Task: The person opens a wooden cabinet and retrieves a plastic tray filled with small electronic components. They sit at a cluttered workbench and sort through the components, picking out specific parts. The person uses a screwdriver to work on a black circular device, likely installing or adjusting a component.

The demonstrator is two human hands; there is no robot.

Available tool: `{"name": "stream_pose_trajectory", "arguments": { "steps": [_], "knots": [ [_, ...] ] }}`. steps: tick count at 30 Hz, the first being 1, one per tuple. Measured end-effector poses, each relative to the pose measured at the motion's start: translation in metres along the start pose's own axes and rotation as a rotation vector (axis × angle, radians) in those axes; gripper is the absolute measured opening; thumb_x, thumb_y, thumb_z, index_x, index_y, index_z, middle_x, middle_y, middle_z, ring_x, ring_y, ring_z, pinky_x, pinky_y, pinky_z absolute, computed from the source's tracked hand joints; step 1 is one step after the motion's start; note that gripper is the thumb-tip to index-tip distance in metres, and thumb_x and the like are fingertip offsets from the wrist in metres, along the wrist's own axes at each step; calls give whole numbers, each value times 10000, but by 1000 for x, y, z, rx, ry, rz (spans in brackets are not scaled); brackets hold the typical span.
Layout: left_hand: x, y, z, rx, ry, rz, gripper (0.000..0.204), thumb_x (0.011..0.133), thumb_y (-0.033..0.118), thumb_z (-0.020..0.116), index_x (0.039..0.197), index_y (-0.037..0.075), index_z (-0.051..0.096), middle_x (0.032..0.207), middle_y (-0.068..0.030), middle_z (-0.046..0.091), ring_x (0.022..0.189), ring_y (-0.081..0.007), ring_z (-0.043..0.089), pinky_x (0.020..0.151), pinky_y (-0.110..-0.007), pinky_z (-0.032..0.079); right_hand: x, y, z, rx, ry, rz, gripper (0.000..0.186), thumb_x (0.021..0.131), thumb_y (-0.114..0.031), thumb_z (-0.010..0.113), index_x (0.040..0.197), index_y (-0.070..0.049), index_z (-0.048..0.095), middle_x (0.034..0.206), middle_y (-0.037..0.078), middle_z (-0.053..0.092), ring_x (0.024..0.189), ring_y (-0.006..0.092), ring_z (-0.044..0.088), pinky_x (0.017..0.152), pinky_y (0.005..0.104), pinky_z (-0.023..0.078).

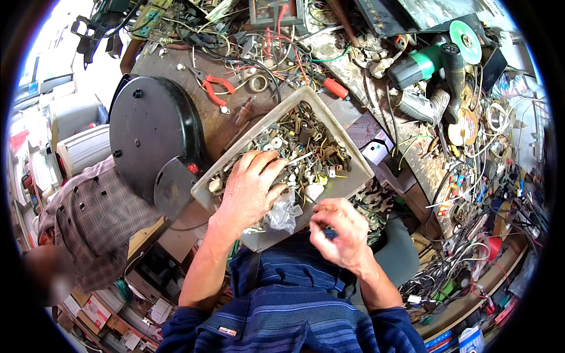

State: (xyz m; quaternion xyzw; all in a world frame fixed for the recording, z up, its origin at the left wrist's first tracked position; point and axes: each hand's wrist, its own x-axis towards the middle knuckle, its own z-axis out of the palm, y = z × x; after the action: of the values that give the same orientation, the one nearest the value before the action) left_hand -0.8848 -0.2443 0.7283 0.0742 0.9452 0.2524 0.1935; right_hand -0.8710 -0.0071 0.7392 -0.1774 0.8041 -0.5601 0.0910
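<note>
The shallow, pale tray (341, 185) of mixed small parts (306, 132) lies between the person and the desk (220, 122), its near corner against the striped blue clothing (282, 294); what bears its weight underneath is hidden. The left hand (250, 182) reaches over the tray's left wall, loosely open, its bent fingers spread on the parts; whatever lies under the palm is covered. A crumpled clear bag (282, 213) sits just beside its thumb (its contents, if any, are hard to make out). The right hand (341, 232) hovers by the tray's near right edge with fingers curled; I cannot tell whether the thin dark piece at its fingertips is pinched or merely behind them. Red-handled pliers (210, 88) lie beyond, near a big black round housing (156, 132). At left, a person in plaid (97, 217) is partly lost in the dark, blurred rim.
</note>
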Motion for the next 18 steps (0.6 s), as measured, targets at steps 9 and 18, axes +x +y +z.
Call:
{"name": "stream_pose_trajectory", "arguments": {
  "steps": [9, 18],
  "knots": [
    [1, -1, 3, -13, 35, 6, 504, 850, 133, 794, 1338, 85, 674, 1348, -131, 634, 1271, -349, 553, 1112, -474, 461, -6, -12, 35, -180, -293, 0, 214, 747, -6, 791, 929, -12, 681, 1315, 245, 642, 941, 336, 752, 710, 393, 640],
    [0, -1, 6, -36, 72, 1, 460, 838, 95, 793, 1285, 65, 690, 1337, -140, 645, 1253, -370, 565, 1086, -487, 470, -4, 10, -8, 1320, 353, 762, 86, 966, -19, 702, 984, 9, 622, 910, 153, 724, 805, 260, 753, 748, 419, 656]
  ]
}}
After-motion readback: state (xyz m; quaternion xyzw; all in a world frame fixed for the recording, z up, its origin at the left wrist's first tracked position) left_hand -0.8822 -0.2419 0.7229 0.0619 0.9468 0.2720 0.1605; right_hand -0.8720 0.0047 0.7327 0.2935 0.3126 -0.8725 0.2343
